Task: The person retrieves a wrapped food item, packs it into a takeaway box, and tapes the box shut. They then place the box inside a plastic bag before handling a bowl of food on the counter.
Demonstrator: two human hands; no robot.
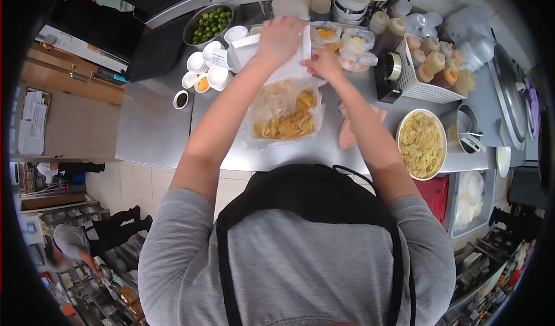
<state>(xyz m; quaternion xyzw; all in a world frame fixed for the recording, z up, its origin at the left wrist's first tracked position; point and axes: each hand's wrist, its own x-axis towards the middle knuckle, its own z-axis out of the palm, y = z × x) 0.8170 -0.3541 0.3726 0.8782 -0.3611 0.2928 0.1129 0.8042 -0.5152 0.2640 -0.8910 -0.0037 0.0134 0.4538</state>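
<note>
While the left hand (281, 39) reaches over the far part of a white box (307, 41) in the head view, its back faces up and its fingers look loosely bent; they are blurred, so I cannot tell whether they grip anything. The right hand (324, 64) is nearly closed, thumb and fingers pinching the box's edge at the near right corner. The box sits on the metal worktop (153, 123), beneath the left hand and just left of the right one. Nearer the person than both hands lies yellowish food (289, 123) in a clear plastic wrapping (317, 103). Left of the left hand stand white cups (218, 76), with green fruit (209, 25) farther out. Right of the right hand are plastic bags (355, 43), then a white basket (430, 92) of bottles; nearer the person than that hand lies a pink cloth (348, 132).
</note>
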